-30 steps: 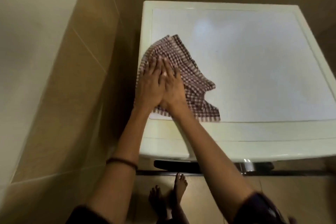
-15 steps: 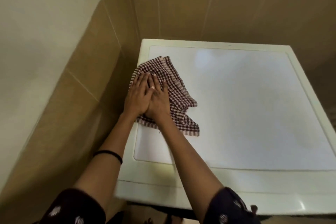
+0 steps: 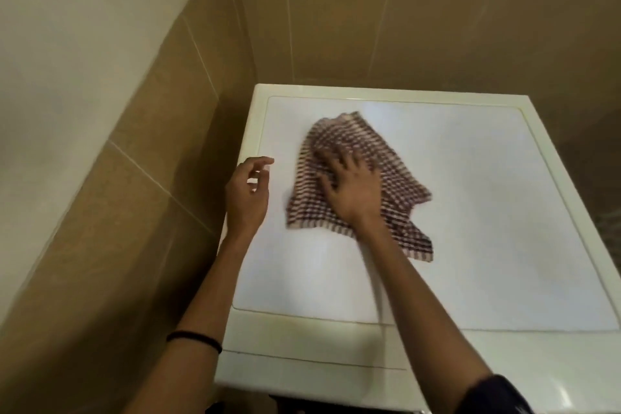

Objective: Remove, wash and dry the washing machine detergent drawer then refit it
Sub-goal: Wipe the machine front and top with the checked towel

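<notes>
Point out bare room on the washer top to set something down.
Widest: right half of the washer top, between checked cloth and right rim. Also the near strip before the cloth. Crowded: left-centre, where the right hand presses the cloth, left hand hovering beside.

White washing machine (image 3: 470,212) sits in a corner. Back wall (image 3: 403,10) behind it has tan glossy tiles with pale grout lines. Left wall (image 3: 134,195) beside it has the same tan tiles low down, with plain cream paint (image 3: 67,44) above. Right of the machine is in dark shadow. Light is dim and warm, with a soft glare on the machine top.
</notes>
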`<state>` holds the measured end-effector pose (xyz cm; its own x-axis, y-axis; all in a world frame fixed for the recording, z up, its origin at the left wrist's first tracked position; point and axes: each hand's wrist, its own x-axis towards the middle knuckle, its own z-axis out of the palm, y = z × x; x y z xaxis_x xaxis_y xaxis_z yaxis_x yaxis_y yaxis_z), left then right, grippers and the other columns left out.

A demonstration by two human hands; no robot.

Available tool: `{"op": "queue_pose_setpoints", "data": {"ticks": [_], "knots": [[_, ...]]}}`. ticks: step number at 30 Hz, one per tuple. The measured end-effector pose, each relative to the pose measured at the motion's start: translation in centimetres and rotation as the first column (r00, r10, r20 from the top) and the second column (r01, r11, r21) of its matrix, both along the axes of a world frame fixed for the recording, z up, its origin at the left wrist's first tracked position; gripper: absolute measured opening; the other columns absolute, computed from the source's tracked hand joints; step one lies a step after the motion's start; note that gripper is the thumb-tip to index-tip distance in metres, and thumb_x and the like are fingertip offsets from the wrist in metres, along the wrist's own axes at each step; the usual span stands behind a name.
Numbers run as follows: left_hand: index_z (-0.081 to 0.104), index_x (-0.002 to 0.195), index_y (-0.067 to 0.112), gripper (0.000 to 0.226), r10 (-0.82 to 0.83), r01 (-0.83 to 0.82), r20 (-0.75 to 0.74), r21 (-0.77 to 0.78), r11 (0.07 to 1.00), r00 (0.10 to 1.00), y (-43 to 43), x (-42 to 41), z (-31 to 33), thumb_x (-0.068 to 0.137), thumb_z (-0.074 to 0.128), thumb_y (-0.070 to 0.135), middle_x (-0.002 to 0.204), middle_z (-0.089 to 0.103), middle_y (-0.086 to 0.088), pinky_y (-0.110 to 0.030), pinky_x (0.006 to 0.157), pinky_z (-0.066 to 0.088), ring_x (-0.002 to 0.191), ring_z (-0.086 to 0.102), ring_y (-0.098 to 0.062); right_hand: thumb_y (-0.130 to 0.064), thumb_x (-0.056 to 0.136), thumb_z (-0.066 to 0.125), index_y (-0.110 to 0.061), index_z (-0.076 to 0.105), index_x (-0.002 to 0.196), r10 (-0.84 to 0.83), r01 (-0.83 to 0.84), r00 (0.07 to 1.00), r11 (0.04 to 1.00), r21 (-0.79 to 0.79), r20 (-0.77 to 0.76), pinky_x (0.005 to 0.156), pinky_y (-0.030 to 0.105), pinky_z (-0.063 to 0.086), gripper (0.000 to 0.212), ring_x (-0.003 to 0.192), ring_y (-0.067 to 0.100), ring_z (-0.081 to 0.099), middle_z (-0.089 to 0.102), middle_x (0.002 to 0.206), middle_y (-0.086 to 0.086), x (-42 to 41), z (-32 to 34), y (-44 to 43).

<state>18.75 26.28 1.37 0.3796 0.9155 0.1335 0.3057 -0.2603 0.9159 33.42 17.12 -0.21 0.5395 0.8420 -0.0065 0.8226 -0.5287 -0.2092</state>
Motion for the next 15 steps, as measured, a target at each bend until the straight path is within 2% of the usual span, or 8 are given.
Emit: {"op": "queue_pose_setpoints", "data": {"ticks": [2,4,5,7,9,10,12,15], "knots": [[0.065,0.103,0.009,0.017,-0.036,0.036,-0.043,0.009,0.999,0.998,-0.7,1.2,-0.4,0.092,0.052,0.007,0.103,0.063,0.002,-0.010,0.073,0.045,0.096,0.057,-0.011,-0.055,0.089,0.016,-0.039,0.024,0.144,-0.223,0.223,0.975,0.975,0.007,0.016,0.114,0.051,0.008,0.058,0.143,0.025,0.018,0.024,0.154,-0.001,1.9,-0.4,-2.4],[0.067,0.097,0.004,0.013,-0.053,0.057,-0.060,0.069,0.996,0.997,-1.3,1.8,-1.3,0.090,0.056,0.006,0.096,0.068,-0.004,-0.012,0.075,0.047,0.089,0.059,-0.010,-0.053,0.088,0.019,-0.037,0.027,0.143,-0.292,0.291,0.956,0.956,0.027,0.031,0.113,0.052,0.011,0.058,0.141,0.027,0.021,0.027,0.153,0.001,0.8,-0.6,-3.8],[0.068,0.093,0.002,0.012,-0.035,0.041,-0.058,0.102,0.994,0.998,-1.3,1.8,-1.7,0.089,0.057,0.006,0.091,0.070,-0.008,-0.012,0.073,0.048,0.084,0.060,-0.011,-0.054,0.088,0.019,-0.035,0.029,0.143,-0.244,0.242,0.970,0.969,0.045,0.023,0.112,0.054,0.013,0.059,0.140,0.028,0.023,0.029,0.152,0.002,-0.8,-0.4,-3.9],[0.068,0.086,0.001,0.016,0.036,-0.031,-0.043,0.112,0.993,0.998,-1.2,1.7,-2.0,0.090,0.057,0.011,0.081,0.070,-0.010,-0.008,0.063,0.044,0.073,0.060,-0.012,-0.058,0.086,0.017,-0.035,0.036,0.139,0.009,-0.009,1.000,0.999,0.051,0.009,0.112,0.057,0.017,0.061,0.138,0.028,0.029,0.035,0.149,0.003,-4.4,-0.2,-4.1],[0.067,0.083,0.000,0.020,0.068,-0.064,-0.043,0.095,0.993,0.997,-1.0,1.5,-2.0,0.092,0.055,0.013,0.077,0.068,-0.010,-0.006,0.059,0.040,0.068,0.058,-0.014,-0.059,0.088,0.022,-0.037,0.041,0.135,0.251,-0.251,0.968,0.967,0.042,-0.005,0.111,0.052,0.022,0.055,0.136,0.023,0.035,0.042,0.145,-0.002,-5.3,-0.2,-5.4],[0.067,0.082,-0.001,0.020,0.063,-0.058,-0.048,0.091,0.994,0.997,-1.0,1.5,-2.0,0.092,0.054,0.012,0.076,0.067,-0.008,-0.005,0.059,0.040,0.068,0.058,-0.013,-0.058,0.089,0.025,-0.038,0.043,0.133,0.286,-0.286,0.958,0.957,0.050,0.005,0.110,0.048,0.024,0.052,0.134,0.021,0.037,0.044,0.143,-0.004,-4.3,-0.3,-6.2],[0.067,0.081,-0.001,0.020,0.046,-0.043,-0.038,0.084,0.996,0.998,-1.0,1.5,-2.0,0.091,0.055,0.010,0.074,0.065,-0.003,-0.002,0.060,0.040,0.068,0.058,-0.012,-0.056,0.089,0.031,-0.038,0.048,0.130,0.187,-0.193,0.980,0.976,0.099,0.068,0.104,0.042,0.030,0.048,0.129,0.019,0.045,0.049,0.139,-0.005,-1.0,-0.8,-8.2],[0.066,0.077,-0.001,0.021,0.036,-0.032,-0.039,0.092,0.995,0.999,-1.1,1.7,-2.1,0.091,0.055,0.010,0.070,0.065,-0.005,-0.006,0.056,0.041,0.062,0.057,-0.012,-0.057,0.087,0.027,-0.035,0.047,0.133,-0.183,0.178,0.979,0.982,0.061,0.089,0.102,0.045,0.032,0.054,0.129,0.023,0.045,0.047,0.141,-0.002,3.3,-0.7,-10.8]]}}
